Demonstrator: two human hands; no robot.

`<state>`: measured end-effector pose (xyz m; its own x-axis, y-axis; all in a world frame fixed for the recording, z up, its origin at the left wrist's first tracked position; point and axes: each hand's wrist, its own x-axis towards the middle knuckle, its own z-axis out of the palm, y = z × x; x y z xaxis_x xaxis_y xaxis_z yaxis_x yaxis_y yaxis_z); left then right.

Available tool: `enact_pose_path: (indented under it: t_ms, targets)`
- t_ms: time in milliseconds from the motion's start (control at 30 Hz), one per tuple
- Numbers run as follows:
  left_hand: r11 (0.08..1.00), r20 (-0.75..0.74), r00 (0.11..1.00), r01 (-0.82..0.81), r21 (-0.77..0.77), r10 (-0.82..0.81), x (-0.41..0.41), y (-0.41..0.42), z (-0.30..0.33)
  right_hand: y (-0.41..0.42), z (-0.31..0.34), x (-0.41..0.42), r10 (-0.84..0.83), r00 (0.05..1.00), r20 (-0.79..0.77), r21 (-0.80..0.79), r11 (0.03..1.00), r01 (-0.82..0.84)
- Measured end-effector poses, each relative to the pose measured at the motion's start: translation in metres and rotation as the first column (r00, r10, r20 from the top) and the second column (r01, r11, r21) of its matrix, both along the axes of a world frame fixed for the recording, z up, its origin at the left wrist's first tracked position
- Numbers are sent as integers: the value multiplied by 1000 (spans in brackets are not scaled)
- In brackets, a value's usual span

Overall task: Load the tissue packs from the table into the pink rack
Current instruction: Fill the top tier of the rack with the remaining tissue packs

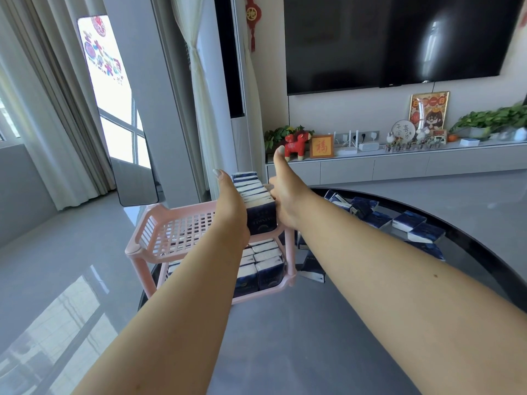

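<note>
The pink rack [159, 223] stands at the far left of the round grey table [299, 337]. A row of several dark blue and white tissue packs [255, 195] is at the right end of its top shelf. My left hand [231, 208] presses the row's left side and my right hand [285, 201] presses its right side, both thumbs pointing up; the fingers are hidden behind the packs. The lower shelf holds more packs [268, 270] standing upright. Several loose packs [410, 228] lie on the table to the right of the rack, and one pack [312, 269] leans by the rack's right leg.
The left part of the rack's top shelf is bare grid. The table's black rim [484, 252] curves round on the right. Beyond it are a low grey TV cabinet [399, 165] with ornaments, a wall TV [399, 38] and glossy floor on the left.
</note>
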<state>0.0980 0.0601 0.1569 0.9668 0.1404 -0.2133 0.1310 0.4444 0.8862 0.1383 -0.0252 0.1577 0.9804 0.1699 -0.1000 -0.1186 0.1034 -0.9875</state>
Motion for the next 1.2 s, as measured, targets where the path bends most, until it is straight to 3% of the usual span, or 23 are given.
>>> enact_pose_path:
  t_ms: [200,333,467,533,633,767,900,1200]
  targets:
    - [952,212,976,-104,288,43,-35,-6,11,-43,-4,-19,-124,956,268,-82,985,151]
    - [866,413,907,-271,421,83,-51,-11,-10,-82,-23,-38,-212,930,301,-116,960,256]
    - [770,580,812,-334,544,-57,-83,-35,-46,-124,-61,-56,-333,889,315,-295,856,425]
    - [747,539,826,-252,615,-165,-96,-48,-72,-143,-80,-71,-371,878,304,-456,752,476]
    - [687,340,903,-73,723,-263,-100,-58,-118,-161,-110,-95,-381,885,266,-656,601,456]
    - [527,117,925,99,844,-361,-105,-60,-160,-163,-147,-112,-323,916,237,-784,494,377]
    - [432,54,922,128,893,-384,-103,-61,-172,-144,-153,-118,-219,927,306,-778,503,376]
    - [453,111,943,45,890,-312,-57,-74,-175,-144,-128,-39,-172,902,396,-702,576,418]
